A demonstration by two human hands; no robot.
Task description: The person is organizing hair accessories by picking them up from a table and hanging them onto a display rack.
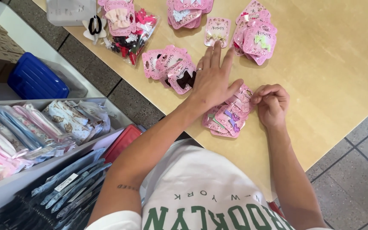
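Bright, even light fills the scene, with no dim corners. The pale wooden worktop (329, 55) shows only soft, short shadows, the clearest just under the left hand (211, 81) and the right hand (273, 104). A mild sheen lies on the clear plastic bag of clips (130, 32) and on the blue plastic box (35, 79). Focus is sharp across the centre. Toward the edges the lines bend slightly, as with a wide lens, and the white shirt (201, 187) nearest the camera looks a little soft.
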